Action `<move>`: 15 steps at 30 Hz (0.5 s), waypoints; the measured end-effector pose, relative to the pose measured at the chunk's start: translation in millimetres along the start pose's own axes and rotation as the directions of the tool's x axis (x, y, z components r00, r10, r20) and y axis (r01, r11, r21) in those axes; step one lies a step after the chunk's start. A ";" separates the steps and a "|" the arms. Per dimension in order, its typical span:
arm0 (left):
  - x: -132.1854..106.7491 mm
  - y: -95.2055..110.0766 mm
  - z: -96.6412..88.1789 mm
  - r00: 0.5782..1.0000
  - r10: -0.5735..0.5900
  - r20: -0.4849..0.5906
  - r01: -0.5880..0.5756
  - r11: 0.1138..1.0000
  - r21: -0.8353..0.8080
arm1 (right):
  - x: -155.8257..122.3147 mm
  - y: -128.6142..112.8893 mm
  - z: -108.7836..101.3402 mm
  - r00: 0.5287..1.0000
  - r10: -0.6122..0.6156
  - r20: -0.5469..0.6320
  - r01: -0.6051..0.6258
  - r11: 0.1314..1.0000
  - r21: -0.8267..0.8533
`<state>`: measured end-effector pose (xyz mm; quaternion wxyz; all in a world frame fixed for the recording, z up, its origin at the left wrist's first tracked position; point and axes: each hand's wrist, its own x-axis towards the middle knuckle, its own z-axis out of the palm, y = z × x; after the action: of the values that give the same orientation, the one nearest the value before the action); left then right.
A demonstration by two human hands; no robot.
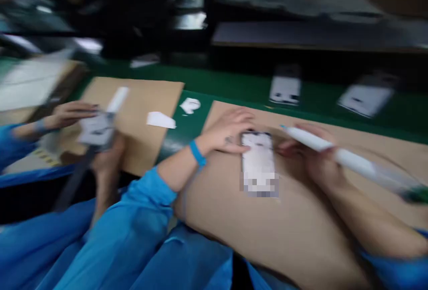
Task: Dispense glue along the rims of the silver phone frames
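A phone-sized white panel (258, 160) with a dark frame lies on brown board. My left hand (230, 130), a blue band at its wrist, grips the panel's upper left corner between thumb and fingers. To the right, my right hand (319, 158) is closed around a white syringe-like tube (354, 159), held slantwise. Its thin blue tip points up and left, above the panel's right side and apart from it. The tube's rear is translucent and ends in dark green. Motion blur hides fine detail.
Brown board (287, 236) covers the green bench (234, 87). Two similar panels, one upright (285, 88) and one slanted (367, 96), lie at the back. White scraps (161, 120) lie left. A co-worker's hands (109, 156) hold a pale part there. A shelf (301, 35) runs behind.
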<state>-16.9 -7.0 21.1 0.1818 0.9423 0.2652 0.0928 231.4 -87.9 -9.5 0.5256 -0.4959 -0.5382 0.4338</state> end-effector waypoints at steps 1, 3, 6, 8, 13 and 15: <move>4.6 -12.1 5.3 0.999 0.012 -0.047 -0.015 0.997 -0.075 | -8.0 1.7 -17.5 0.999 0.035 -0.034 -0.032 0.994 0.103; 10.7 -27.7 13.8 0.991 0.002 -0.132 -0.025 0.985 -0.170 | -13.4 1.9 -33.7 0.990 0.077 -0.117 -0.059 0.987 0.151; 9.6 -27.7 14.2 0.993 -0.009 -0.117 -0.016 0.978 -0.208 | -11.4 -3.4 -28.8 0.993 0.045 -0.107 -0.044 0.999 0.004; 7.5 -22.4 10.4 0.997 -0.015 -0.080 -0.001 0.980 -0.201 | -13.6 -9.5 -20.9 0.999 0.028 -0.030 -0.030 0.998 -0.056; 6.2 -21.5 3.5 0.998 -0.038 -0.047 0.027 0.976 -0.215 | -22.3 -11.4 -17.4 1.000 0.008 0.028 -0.007 0.999 -0.042; 2.5 -19.5 -2.9 0.994 -0.089 -0.061 0.076 0.980 -0.185 | -20.5 -6.1 -19.4 0.996 0.016 -0.084 -0.020 0.998 -0.053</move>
<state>-24.7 10.6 16.3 0.2617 0.9062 0.3004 0.1417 249.4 -110.1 -4.9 0.5302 -0.5323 -0.5229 0.4027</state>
